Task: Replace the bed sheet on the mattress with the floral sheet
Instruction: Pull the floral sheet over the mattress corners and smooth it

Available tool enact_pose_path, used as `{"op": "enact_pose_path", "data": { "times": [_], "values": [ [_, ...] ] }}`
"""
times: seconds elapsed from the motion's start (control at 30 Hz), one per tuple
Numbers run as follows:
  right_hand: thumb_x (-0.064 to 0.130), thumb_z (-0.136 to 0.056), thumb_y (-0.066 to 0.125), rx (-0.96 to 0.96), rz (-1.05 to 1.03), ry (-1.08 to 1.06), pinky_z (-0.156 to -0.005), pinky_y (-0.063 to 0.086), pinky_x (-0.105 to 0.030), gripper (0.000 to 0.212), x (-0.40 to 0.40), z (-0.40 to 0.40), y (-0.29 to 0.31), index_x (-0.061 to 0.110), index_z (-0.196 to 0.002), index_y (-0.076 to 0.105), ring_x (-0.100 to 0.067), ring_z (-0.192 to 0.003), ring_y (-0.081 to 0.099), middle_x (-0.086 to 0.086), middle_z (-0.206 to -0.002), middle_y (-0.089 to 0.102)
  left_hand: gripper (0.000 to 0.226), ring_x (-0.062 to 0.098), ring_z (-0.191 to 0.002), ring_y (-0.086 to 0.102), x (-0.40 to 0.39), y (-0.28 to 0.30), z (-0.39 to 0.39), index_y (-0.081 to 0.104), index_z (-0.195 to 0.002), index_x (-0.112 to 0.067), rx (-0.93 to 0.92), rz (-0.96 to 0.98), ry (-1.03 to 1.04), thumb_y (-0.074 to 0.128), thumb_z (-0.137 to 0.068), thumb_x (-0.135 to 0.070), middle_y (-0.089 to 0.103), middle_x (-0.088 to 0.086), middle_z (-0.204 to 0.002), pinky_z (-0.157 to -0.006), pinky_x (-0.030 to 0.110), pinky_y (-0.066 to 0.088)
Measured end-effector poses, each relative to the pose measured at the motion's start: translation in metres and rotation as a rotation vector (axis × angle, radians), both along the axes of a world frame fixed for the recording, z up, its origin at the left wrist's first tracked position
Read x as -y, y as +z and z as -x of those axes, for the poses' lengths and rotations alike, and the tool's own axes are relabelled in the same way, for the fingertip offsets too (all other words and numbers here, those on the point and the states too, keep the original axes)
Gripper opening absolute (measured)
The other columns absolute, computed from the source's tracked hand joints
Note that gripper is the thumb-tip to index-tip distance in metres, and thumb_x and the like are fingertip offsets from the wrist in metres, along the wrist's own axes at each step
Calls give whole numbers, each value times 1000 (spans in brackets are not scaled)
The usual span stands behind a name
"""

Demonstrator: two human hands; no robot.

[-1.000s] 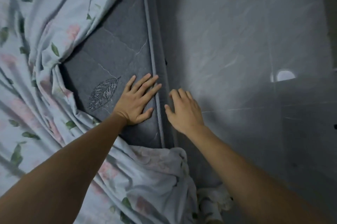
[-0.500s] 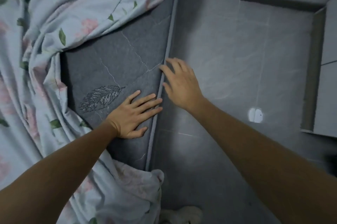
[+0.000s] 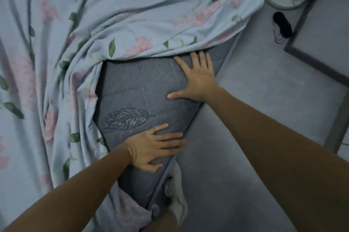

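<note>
Mattress: dark grey quilted top w/ stitched leaf motif; one bare triangular patch shows, rest is under cloth.
Floral sheet: pale blue w/ pink flowers & green leaves, rumpled, covers bed to the left & across the top; its edge runs along the upper side of the bare patch.
Left hand: flat on mattress near its side edge, just below the leaf motif; fingers straight & spread toward the edge, holds nothing.
Right hand: flat on mattress further up, palm down, fingers spread; fingertips reach the sheet's edge, maybe touching it, can't tell for sure, no pinch seen.
Mattress edge: piped seam runs diagonally between both hands & the floor.
Floor: grey tile, right of the bed.
Cloth at corner: whitish bunch hangs at the lower end of the mattress, beside the seam.
Dark object: small, black, w/ thin cord, lies on floor at top right; blurry.
</note>
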State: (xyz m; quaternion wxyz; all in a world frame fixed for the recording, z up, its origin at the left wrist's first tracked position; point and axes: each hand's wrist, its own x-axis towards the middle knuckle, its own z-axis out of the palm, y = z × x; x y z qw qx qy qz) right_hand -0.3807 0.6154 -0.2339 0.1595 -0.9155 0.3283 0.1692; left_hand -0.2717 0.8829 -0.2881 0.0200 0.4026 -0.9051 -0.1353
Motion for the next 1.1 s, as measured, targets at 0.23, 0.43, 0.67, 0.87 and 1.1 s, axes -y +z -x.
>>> {"op": "enact_pose_path", "data": {
  "times": [0.23, 0.43, 0.67, 0.87, 1.1],
  "values": [
    [95, -75, 42, 57, 130, 61, -124, 15, -62, 111, -8, -6, 10, 34, -164, 14, -46, -151, 22, -18, -165, 25, 71, 21, -161, 0, 1, 4, 0, 31, -162, -19, -78, -95, 4, 37, -100, -53, 12, 0, -173, -127, 60, 3],
    [20, -91, 56, 237, -54, 438, -126, 24, -48, 87, -41, -57, 35, 21, -165, 12, -31, -158, 11, -6, -172, 12, 66, 17, -160, 3, -1, 21, 10, 30, -162, -21, -91, -106, 141, 40, -102, -47, 13, -2, -173, -128, 50, -9],
    [15, -83, 59, 177, 18, 523, -125, 22, -52, 82, -31, -113, 38, 12, -160, 30, -37, -149, 31, -18, -160, 35, 64, 28, -155, 28, -14, 54, -11, 32, -162, -26, -100, -11, 1009, 50, -102, -40, 23, 5, -171, -125, 54, 21],
    [10, -78, 61, 219, 247, 615, -102, 40, -49, 51, -10, -167, 33, 7, -128, 53, -37, -115, 51, -16, -124, 55, 76, 38, -132, 44, -44, 83, -81, 39, -156, -9, 176, 49, 1690, 71, -91, -30, 43, 20, -153, -105, 52, 41],
    [-6, -68, 42, 362, -43, 653, -68, 35, -42, 36, 28, -169, 51, 5, -102, 51, -31, -85, 45, -15, -97, 52, 34, 39, -101, 51, -45, 98, -79, 58, -116, -5, 290, 51, 2040, 62, -83, 2, 56, 21, -116, -76, 51, 46]
  ]
}}
